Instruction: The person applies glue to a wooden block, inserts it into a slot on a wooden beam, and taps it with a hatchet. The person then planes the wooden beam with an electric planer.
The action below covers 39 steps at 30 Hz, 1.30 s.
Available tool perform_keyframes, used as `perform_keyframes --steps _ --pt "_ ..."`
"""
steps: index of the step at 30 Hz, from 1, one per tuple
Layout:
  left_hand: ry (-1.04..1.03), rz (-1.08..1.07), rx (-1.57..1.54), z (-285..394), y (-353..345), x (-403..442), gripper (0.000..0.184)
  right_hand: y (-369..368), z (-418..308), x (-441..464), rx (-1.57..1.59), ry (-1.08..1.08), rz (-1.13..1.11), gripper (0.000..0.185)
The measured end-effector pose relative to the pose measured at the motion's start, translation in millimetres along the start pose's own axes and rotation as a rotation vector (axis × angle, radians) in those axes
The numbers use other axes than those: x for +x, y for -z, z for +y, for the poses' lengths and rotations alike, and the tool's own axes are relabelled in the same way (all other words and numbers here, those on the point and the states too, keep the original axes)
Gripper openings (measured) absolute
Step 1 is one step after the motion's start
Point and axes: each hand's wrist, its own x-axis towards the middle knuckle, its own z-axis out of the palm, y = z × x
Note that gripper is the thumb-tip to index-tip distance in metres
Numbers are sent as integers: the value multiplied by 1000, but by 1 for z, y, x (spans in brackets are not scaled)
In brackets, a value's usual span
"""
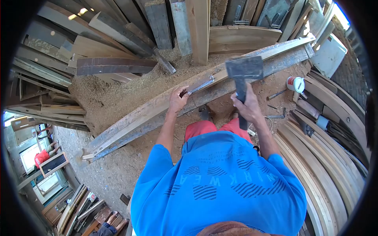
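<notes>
My left hand [178, 99] is closed around the near end of what looks like a chisel [201, 84], its long metal part slanting to the right over a narrow timber strip [147, 120]. The exact tip is hard to make out. In my right hand [249, 105] is the handle of a mallet [245, 67], whose broad dark head is up in front of the timber and hides part of it. The strip lies along a longer, weathered beam [271, 67] that crosses in front of my knees.
Wood shavings [106, 92] cover the ground beyond the beam, with planks [198, 31] leaning behind. To the right are a white paint can [295, 84], a metal square [278, 115] and stacked curved boards [315, 173]. A person in red [41, 158] is far left; another's legs [112, 221] show at bottom left.
</notes>
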Motion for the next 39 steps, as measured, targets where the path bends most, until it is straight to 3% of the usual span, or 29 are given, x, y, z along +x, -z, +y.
perform_keyframes --steps 1,2,5,8,13,14,17,24,27,33,36,39 --pt "-21 7 9 1 -1 1 34 -9 -2 7 45 -86 -71 68" --pt "-28 20 -23 2 -2 2 34 -21 8 12 -110 86 1 58" --pt "-38 32 -86 -6 -3 0 34 -36 1 23 -389 96 -68 50" --pt "-93 45 -103 -24 -13 2 32 -49 19 26 -599 -19 -293 47" --pt "-300 99 39 -10 -7 1 29 -64 24 7 -496 115 -97 37" --pt "-251 82 2 -7 -6 -1 30 -67 25 6 -478 144 -49 35" --pt "-192 60 -59 -3 -4 0 31 -68 26 20 -612 4 -232 31" --pt "-234 74 60 0 -5 2 33 -90 16 4 -473 155 -127 31" --pt "-241 65 92 0 -4 2 34 -87 10 17 -593 21 -363 29" --pt "-136 -10 13 -4 -2 2 32 -101 18 1 -472 173 -194 33" --pt "-187 -26 71 -4 1 3 32 -96 23 15 -570 79 -314 31" --pt "-296 62 87 -4 -4 2 29 -82 9 3 -461 58 -256 30"
